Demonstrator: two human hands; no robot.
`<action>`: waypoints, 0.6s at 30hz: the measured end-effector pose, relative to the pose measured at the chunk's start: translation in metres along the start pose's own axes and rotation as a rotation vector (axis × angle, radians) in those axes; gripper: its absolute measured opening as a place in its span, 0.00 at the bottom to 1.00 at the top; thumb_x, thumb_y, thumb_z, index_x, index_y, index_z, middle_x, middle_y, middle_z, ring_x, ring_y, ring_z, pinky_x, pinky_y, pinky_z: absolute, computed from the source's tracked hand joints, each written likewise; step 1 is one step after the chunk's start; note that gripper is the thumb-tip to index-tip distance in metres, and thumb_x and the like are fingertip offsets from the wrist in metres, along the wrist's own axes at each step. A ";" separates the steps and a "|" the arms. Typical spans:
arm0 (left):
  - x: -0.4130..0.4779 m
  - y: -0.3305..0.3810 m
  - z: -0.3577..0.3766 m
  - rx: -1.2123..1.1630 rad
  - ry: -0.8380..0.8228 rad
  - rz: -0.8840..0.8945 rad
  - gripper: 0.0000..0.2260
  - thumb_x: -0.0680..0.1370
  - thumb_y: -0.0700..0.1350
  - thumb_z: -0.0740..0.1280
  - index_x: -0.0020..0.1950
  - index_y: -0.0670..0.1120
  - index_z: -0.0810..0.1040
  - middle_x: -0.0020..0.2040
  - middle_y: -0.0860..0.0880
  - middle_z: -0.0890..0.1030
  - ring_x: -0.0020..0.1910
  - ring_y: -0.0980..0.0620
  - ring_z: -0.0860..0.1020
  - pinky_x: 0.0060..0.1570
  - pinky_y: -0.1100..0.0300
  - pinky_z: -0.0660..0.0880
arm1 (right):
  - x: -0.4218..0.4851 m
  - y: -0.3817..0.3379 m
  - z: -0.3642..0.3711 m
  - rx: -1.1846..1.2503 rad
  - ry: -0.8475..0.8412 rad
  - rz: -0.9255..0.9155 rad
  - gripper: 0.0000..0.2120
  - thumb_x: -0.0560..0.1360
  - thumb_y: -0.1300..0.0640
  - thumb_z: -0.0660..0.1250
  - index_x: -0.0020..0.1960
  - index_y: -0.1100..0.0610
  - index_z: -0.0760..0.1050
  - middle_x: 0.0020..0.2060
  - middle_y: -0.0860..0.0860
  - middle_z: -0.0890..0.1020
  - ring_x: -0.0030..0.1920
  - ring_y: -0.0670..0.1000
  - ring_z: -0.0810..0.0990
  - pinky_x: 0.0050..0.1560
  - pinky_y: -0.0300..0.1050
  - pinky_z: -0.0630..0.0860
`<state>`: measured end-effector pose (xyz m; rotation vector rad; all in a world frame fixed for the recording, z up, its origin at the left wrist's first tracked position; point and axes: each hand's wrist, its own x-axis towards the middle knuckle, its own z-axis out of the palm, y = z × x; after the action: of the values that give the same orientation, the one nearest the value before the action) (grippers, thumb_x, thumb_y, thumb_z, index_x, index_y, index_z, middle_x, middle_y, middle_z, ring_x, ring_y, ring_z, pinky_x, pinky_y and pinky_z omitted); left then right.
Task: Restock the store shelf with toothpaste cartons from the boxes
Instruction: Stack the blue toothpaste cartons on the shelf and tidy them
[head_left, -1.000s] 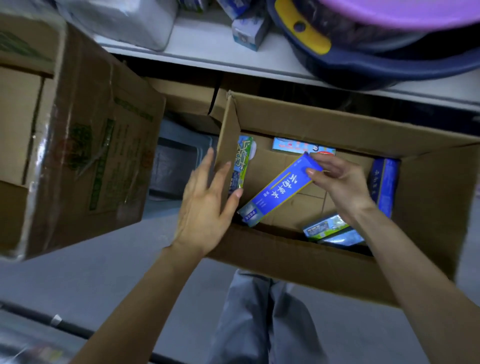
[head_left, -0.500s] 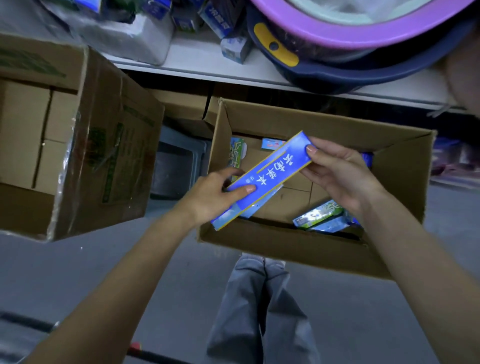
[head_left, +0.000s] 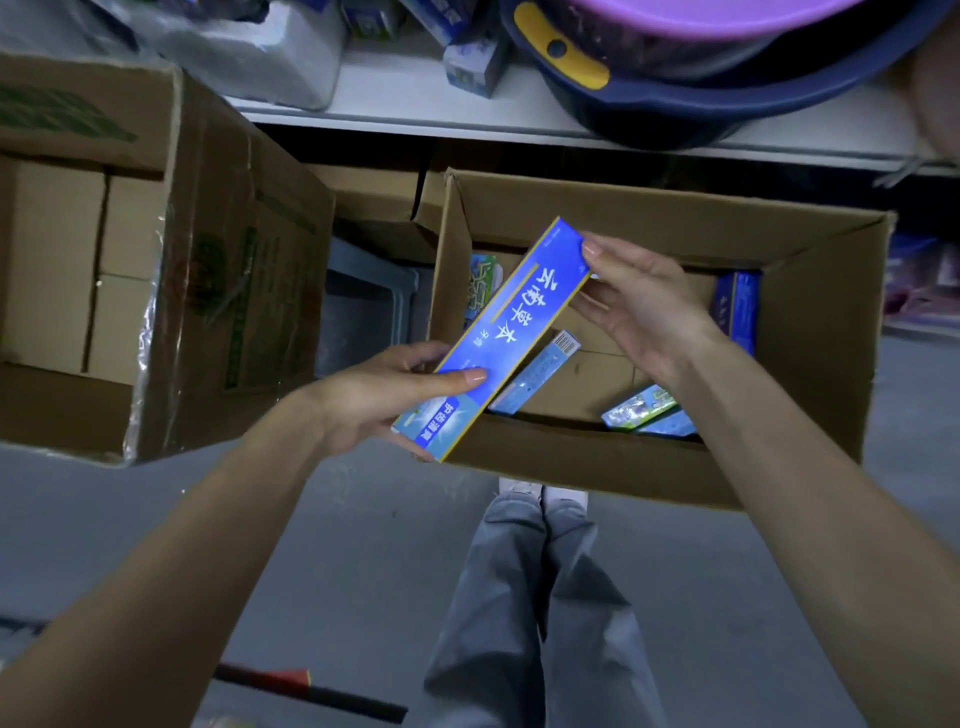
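Head view. 1 blue carton (head_left: 496, 338), tilted, frame centre, above the open box (head_left: 810, 467): left hand (head_left: 384, 400) grips its lower end, right hand (head_left: 641, 306) pinches its upper end. More cartons (head_left: 535, 371) lie inside. Shelf (head_left: 415, 111) along top.

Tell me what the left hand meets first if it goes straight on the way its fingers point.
Likely the slim barcoded carton leaning inside the open box. The left hand, holding the blue carton, points right toward it; depth is unclear, so it may pass above.
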<state>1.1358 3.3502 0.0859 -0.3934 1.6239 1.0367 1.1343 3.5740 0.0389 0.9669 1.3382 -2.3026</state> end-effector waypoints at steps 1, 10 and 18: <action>0.000 0.000 0.001 -0.028 0.008 0.012 0.18 0.67 0.54 0.72 0.55 0.52 0.80 0.52 0.47 0.84 0.47 0.49 0.82 0.51 0.49 0.79 | 0.003 0.001 0.001 0.021 0.009 -0.008 0.06 0.78 0.60 0.63 0.50 0.57 0.79 0.41 0.51 0.85 0.45 0.49 0.82 0.52 0.43 0.78; 0.022 -0.008 -0.018 -0.200 0.235 0.168 0.13 0.74 0.46 0.70 0.57 0.47 0.78 0.53 0.45 0.84 0.47 0.47 0.83 0.43 0.55 0.80 | 0.055 0.086 -0.052 -0.556 0.226 0.139 0.20 0.80 0.49 0.60 0.67 0.60 0.71 0.58 0.52 0.76 0.58 0.50 0.75 0.63 0.47 0.72; 0.030 -0.020 -0.036 -0.283 0.181 0.176 0.16 0.68 0.49 0.69 0.55 0.48 0.79 0.41 0.50 0.85 0.37 0.54 0.84 0.35 0.58 0.81 | 0.096 0.135 -0.066 -0.993 0.122 0.060 0.32 0.79 0.50 0.63 0.77 0.57 0.55 0.72 0.56 0.66 0.72 0.54 0.65 0.66 0.40 0.62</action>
<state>1.1176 3.3182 0.0507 -0.5532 1.6985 1.4061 1.1665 3.5673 -0.1365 0.7547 2.1090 -1.2209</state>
